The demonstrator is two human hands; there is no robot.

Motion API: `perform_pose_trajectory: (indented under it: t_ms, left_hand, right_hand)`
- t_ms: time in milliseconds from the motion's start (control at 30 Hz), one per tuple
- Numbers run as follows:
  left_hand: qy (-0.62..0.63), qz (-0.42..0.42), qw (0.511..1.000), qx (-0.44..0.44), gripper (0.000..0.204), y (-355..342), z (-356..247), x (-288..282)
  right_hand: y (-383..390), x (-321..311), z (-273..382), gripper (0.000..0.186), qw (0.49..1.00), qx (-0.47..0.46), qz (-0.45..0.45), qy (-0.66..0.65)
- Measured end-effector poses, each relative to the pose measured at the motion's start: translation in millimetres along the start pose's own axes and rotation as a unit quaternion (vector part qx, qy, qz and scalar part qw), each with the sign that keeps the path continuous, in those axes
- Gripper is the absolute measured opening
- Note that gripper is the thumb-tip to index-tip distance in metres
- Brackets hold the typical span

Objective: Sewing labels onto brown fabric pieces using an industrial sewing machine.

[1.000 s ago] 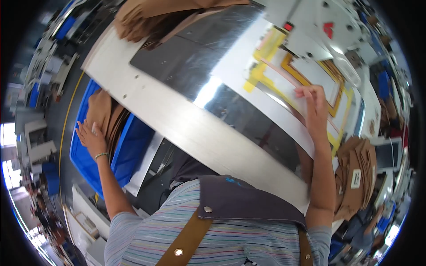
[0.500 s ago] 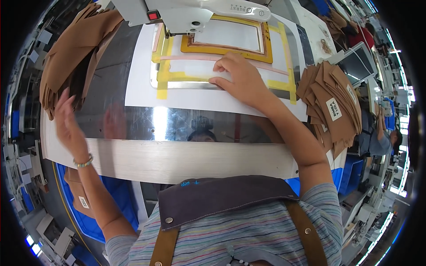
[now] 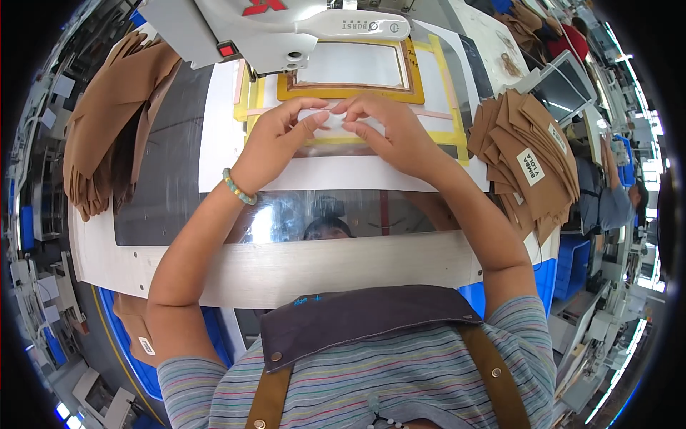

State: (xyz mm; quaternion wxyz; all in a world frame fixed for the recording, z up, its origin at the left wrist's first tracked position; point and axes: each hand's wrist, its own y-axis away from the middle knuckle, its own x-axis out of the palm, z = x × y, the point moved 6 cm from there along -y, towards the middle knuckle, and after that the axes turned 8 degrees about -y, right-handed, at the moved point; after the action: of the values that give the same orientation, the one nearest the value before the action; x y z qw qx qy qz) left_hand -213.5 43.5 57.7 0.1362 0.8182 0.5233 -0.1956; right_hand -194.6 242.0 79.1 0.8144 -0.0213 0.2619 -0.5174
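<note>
My left hand (image 3: 275, 143) and my right hand (image 3: 389, 136) face each other over a clear template (image 3: 450, 137) edged with yellow tape. Thumbs and fingertips bend inward around a small whitish, see-through patch (image 3: 333, 123) between them; whether it is a loose piece or part of the template is unclear. Just beyond the fingertips lies a yellow rectangular frame (image 3: 357, 93) with a white middle. A white sheet (image 3: 321, 174) is spread beneath the template. The machine's grey head (image 3: 250, 46) overhangs the frame's far left.
Folded brown pouches (image 3: 107, 136) are heaped at the left, and more labelled brown pouches (image 3: 532, 161) fan out at the right. A shiny metal plate (image 3: 164, 207) covers the table. Beyond the right stack stands a tilted screen (image 3: 564, 89). A blue bin (image 3: 111, 307) sits below at left.
My left hand has come from beside the left brown stack to the template, opposite my right hand. My right hand stays near the template's near side.
</note>
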Motion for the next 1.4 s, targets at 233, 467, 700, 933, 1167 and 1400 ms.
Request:
perform_pose_trajectory:
  t_ms: [233, 467, 700, 933, 1167, 1400]
  left_hand:
    - [0.026, -0.036, 0.999, -0.010, 0.020, 3.7, 10.9, -0.7]
    - [-0.403, -0.172, 0.881, 0.181, 0.019, 6.3, 7.6, -37.6]
    - [-0.459, -0.110, 0.866, 0.166, 0.047, 2.5, 32.8, -24.6]
    - [-0.492, -0.053, 0.860, 0.128, 0.064, -5.3, 39.3, -20.6]
    - [-0.501, -0.050, 0.854, 0.134, 0.074, -9.3, 36.9, -18.0]
    - [-0.484, -0.081, 0.857, 0.154, 0.072, -8.5, 38.1, -17.2]
  right_hand:
    - [-3.2, 11.2, -23.9, 0.013, 0.962, 0.203, 0.021, -0.183]
    - [-71.0, -65.6, -37.6, 0.017, 0.984, 0.162, -0.047, 0.048]
    - [-105.1, -31.0, -88.2, 0.015, 0.973, 0.205, 0.053, 0.087]
    - [-111.1, -12.6, -85.4, 0.016, 0.979, 0.186, 0.044, 0.068]
    - [-108.0, -26.8, -78.0, 0.021, 0.974, 0.198, 0.076, 0.075]
    - [-86.6, -120.2, -81.9, 0.021, 0.969, 0.194, 0.075, 0.136]
